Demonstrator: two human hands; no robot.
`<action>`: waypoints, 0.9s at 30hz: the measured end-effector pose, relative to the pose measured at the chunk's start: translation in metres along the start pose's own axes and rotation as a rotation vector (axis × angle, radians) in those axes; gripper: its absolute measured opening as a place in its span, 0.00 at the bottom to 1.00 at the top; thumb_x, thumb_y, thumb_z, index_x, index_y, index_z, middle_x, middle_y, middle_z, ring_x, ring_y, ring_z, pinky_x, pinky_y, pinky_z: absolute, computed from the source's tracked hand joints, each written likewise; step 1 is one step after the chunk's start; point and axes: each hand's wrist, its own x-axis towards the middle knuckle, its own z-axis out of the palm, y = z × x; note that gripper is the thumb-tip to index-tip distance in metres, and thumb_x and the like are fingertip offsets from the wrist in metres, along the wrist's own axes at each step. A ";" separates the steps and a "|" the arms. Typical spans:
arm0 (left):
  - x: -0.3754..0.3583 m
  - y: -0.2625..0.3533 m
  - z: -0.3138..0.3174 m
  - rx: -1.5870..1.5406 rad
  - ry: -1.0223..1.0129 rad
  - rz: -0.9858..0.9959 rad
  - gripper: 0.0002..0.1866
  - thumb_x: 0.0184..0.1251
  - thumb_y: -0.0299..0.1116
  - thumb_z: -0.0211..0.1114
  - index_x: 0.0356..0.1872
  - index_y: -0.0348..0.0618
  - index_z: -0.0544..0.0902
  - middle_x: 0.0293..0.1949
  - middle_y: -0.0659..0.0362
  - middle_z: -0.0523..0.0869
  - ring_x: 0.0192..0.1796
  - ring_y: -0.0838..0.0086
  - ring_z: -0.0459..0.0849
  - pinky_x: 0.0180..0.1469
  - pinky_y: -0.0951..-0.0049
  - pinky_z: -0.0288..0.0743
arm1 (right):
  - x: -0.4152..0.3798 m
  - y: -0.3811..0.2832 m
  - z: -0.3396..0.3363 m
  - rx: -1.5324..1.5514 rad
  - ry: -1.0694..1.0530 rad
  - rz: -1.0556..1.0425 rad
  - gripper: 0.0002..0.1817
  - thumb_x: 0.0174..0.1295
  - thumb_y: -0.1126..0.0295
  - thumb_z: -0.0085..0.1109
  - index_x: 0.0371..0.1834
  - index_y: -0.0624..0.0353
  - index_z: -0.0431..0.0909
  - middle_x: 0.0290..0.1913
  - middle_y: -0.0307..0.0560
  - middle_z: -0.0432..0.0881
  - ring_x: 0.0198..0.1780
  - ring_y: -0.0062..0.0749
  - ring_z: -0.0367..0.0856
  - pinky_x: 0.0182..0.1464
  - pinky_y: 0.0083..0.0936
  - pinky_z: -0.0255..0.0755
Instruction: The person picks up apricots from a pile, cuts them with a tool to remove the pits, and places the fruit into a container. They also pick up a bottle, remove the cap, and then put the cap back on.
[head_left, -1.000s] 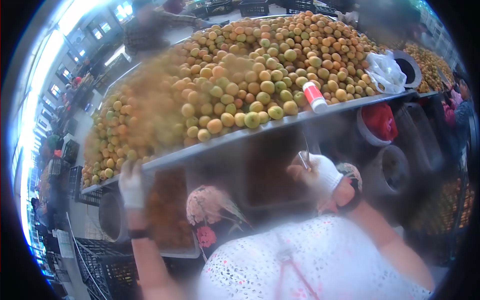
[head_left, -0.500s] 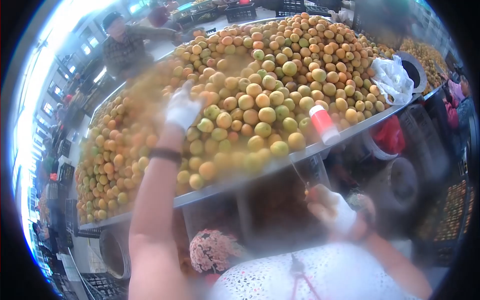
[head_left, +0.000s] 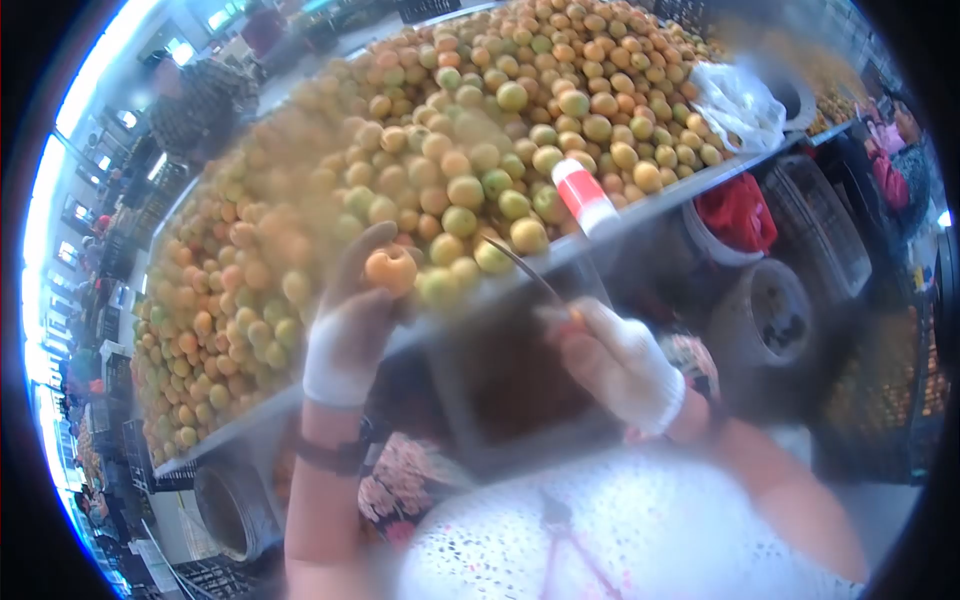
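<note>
My left hand, in a white work glove with darker fingers, holds an orange apricot between fingers and thumb. It is at the near edge of a large heap of apricots, coloured orange to green. My right hand, also gloved, is closed round a knife. The thin blade points up and left towards the heap, apart from the held apricot. A red and white cylindrical container leans by the table's metal rim, above the right hand.
A white plastic bag lies at the heap's right end. Below the rim are a bucket with a red bag, another bucket and, at lower left, a round bin. Across the table stands a person in checked clothing.
My left hand has come back from the heap towards me and now holds an apricot. The right hand with the knife has risen and moved left. The camera view has shifted.
</note>
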 end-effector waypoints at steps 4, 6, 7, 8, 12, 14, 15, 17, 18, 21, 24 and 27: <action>-0.062 -0.016 0.069 0.042 0.074 -0.079 0.40 0.48 0.26 0.65 0.69 0.32 0.68 0.51 0.52 0.80 0.41 0.73 0.78 0.41 0.78 0.72 | -0.022 -0.018 0.014 0.194 0.023 -0.279 0.08 0.74 0.70 0.56 0.47 0.63 0.73 0.26 0.52 0.78 0.26 0.40 0.81 0.30 0.30 0.73; -0.081 -0.020 0.086 0.028 0.071 -0.072 0.38 0.48 0.26 0.65 0.67 0.33 0.69 0.51 0.53 0.79 0.41 0.74 0.78 0.41 0.79 0.72 | -0.033 -0.029 0.018 0.015 0.026 -0.388 0.09 0.74 0.69 0.57 0.44 0.64 0.72 0.26 0.61 0.79 0.29 0.57 0.82 0.28 0.35 0.72; -0.090 -0.019 0.094 0.019 0.067 -0.052 0.36 0.48 0.25 0.64 0.65 0.34 0.70 0.51 0.54 0.78 0.41 0.75 0.78 0.41 0.79 0.72 | -0.039 -0.029 0.023 0.012 0.034 -0.382 0.09 0.74 0.69 0.57 0.44 0.64 0.72 0.26 0.61 0.79 0.29 0.57 0.82 0.28 0.35 0.72; -0.097 -0.015 0.102 0.016 0.050 -0.053 0.34 0.48 0.24 0.62 0.63 0.35 0.71 0.52 0.56 0.77 0.43 0.75 0.78 0.42 0.80 0.72 | -0.042 -0.028 0.026 -0.039 0.076 -0.452 0.09 0.74 0.68 0.57 0.44 0.64 0.72 0.27 0.62 0.79 0.30 0.59 0.83 0.28 0.37 0.72; -0.117 -0.010 0.118 0.042 0.043 0.010 0.35 0.49 0.23 0.62 0.65 0.36 0.70 0.53 0.56 0.77 0.46 0.75 0.80 0.43 0.80 0.73 | -0.062 -0.037 0.026 -0.099 0.093 -0.549 0.12 0.73 0.65 0.58 0.43 0.64 0.71 0.28 0.64 0.80 0.34 0.62 0.83 0.28 0.40 0.72; -0.126 -0.006 0.121 0.014 0.057 0.011 0.35 0.49 0.23 0.62 0.66 0.36 0.70 0.55 0.56 0.78 0.49 0.74 0.82 0.46 0.81 0.75 | -0.069 -0.041 0.028 -0.090 0.078 -0.563 0.13 0.73 0.64 0.58 0.43 0.64 0.72 0.27 0.64 0.79 0.33 0.62 0.83 0.28 0.40 0.71; -0.128 -0.006 0.121 0.018 0.054 0.021 0.35 0.49 0.23 0.62 0.66 0.36 0.70 0.55 0.56 0.78 0.49 0.74 0.82 0.46 0.81 0.75 | -0.072 -0.042 0.029 -0.081 0.076 -0.554 0.13 0.74 0.62 0.57 0.43 0.64 0.72 0.26 0.64 0.79 0.32 0.62 0.83 0.27 0.41 0.71; -0.131 -0.006 0.122 0.022 0.028 0.003 0.36 0.49 0.23 0.62 0.67 0.36 0.69 0.55 0.56 0.78 0.51 0.74 0.82 0.48 0.80 0.78 | -0.076 -0.045 0.029 -0.073 0.071 -0.550 0.14 0.74 0.61 0.56 0.42 0.63 0.72 0.25 0.64 0.79 0.31 0.62 0.82 0.27 0.42 0.70; -0.133 -0.005 0.127 0.015 0.057 0.005 0.36 0.48 0.23 0.62 0.65 0.35 0.70 0.53 0.56 0.79 0.52 0.74 0.82 0.50 0.80 0.79 | -0.077 -0.047 0.029 -0.071 0.071 -0.554 0.14 0.75 0.61 0.55 0.42 0.63 0.72 0.25 0.63 0.79 0.31 0.62 0.82 0.27 0.42 0.70; -0.136 0.000 0.130 0.058 0.035 -0.022 0.35 0.47 0.24 0.63 0.63 0.35 0.71 0.51 0.57 0.79 0.53 0.74 0.82 0.51 0.81 0.78 | -0.082 -0.051 0.026 -0.109 0.052 -0.539 0.15 0.76 0.59 0.54 0.42 0.63 0.71 0.24 0.63 0.79 0.30 0.62 0.82 0.27 0.44 0.70; -0.137 -0.001 0.134 0.098 0.030 0.028 0.34 0.44 0.24 0.62 0.61 0.35 0.72 0.50 0.57 0.78 0.53 0.74 0.81 0.53 0.81 0.76 | -0.085 -0.049 0.026 -0.152 0.032 -0.510 0.16 0.76 0.58 0.53 0.42 0.63 0.71 0.24 0.62 0.79 0.30 0.62 0.82 0.27 0.46 0.70; -0.134 -0.003 0.135 0.163 0.016 0.087 0.34 0.42 0.23 0.59 0.60 0.34 0.72 0.50 0.57 0.77 0.52 0.75 0.79 0.55 0.81 0.75 | -0.085 -0.046 0.030 -0.130 0.039 -0.507 0.16 0.76 0.58 0.53 0.41 0.62 0.71 0.24 0.62 0.79 0.30 0.62 0.82 0.27 0.46 0.71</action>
